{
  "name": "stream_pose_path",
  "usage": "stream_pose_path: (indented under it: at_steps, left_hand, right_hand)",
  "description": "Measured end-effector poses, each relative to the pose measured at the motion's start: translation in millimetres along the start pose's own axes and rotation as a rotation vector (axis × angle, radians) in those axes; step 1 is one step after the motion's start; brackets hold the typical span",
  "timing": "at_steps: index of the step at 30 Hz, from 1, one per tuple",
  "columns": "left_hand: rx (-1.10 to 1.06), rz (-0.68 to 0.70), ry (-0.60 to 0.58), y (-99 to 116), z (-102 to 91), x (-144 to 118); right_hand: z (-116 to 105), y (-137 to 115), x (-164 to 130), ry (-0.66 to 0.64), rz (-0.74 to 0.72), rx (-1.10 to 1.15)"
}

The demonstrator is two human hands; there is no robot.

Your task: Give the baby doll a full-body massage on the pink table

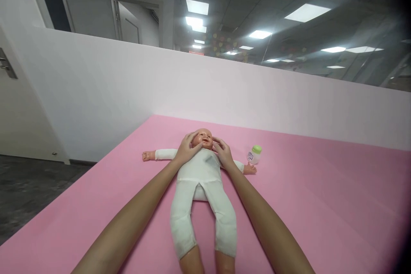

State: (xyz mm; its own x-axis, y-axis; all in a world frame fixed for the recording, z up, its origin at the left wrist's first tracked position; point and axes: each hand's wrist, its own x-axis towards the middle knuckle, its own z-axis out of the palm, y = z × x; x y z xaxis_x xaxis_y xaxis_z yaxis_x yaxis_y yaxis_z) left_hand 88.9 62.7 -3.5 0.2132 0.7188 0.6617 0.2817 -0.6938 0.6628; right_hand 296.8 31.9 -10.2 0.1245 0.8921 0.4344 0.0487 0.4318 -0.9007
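Note:
A baby doll [201, 180] in a white one-piece suit lies on its back on the pink mat [321, 205], arms spread, head away from me. My left hand [187, 150] rests against the left side of the doll's head and cheek. My right hand [222, 153] touches the other side of the head. Fingers of both hands are spread along the face, cupping it. A small bottle [254, 154] with a green cap stands beside the doll's outstretched hand, just right of my right hand.
A white partition wall [224, 90] runs behind the mat. The mat's left edge drops to a dark floor [28, 188]. A door with a handle [6, 66] is at far left, and an open doorway [138, 23] shows beyond the partition.

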Motion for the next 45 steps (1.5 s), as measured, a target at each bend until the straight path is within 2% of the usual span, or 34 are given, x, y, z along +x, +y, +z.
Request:
stream_pose_path:
  at_steps: [3, 7, 17, 22, 25, 27, 30, 36, 39, 42, 44, 45]
  left_hand:
    - [-0.009, -0.02, -0.004, 4, -1.0, 1]
    - [-0.003, -0.042, -0.011, 7, -2.6, 3]
    - [0.007, -0.085, -0.023, 6, -1.9, 10]
    - [0.035, -0.086, -0.027, 8, -2.6, 11]
    - [0.036, -0.099, -0.034, 9, -3.0, 12]
    - [0.038, -0.109, -0.029, 10, -3.2, 12]
    - [0.052, -0.11, -0.027, 10, -3.6, 13]
    - [0.058, -0.098, -0.037, 8, -3.8, 10]
    - [0.111, -0.043, 0.045, 13, -7.0, 9]
    - [0.16, 0.073, 0.2, 37, -9.7, 13]
    - [0.116, 0.123, 0.222, 66, -2.8, 20]
    - [0.083, 0.132, 0.195, 82, 5.5, 24]
  right_hand:
    - [-14, 0, 4, 0.055, 0.043, 0.036]
    - [-37, -8, 9, 0.191, 0.041, 0.029]
    - [-117, -57, 27, 0.419, -0.133, -0.279]
    - [-143, -59, 23, 0.433, -0.17, -0.474]
    - [-154, -53, 20, 0.44, -0.114, -0.686]
    - [-160, -44, 19, 0.414, -0.029, -0.802]
    - [-165, -29, 17, 0.363, 0.021, -0.828]
    - [-161, -2, 10, 0.383, -0.079, -0.759]
    - [-158, 7, 7, 0.411, -0.169, -0.701]
    - [-157, 13, 6, 0.433, -0.232, -0.639]
    - [-156, 16, 7, 0.437, -0.243, -0.607]
    - [-155, 16, 8, 0.439, -0.249, -0.595]
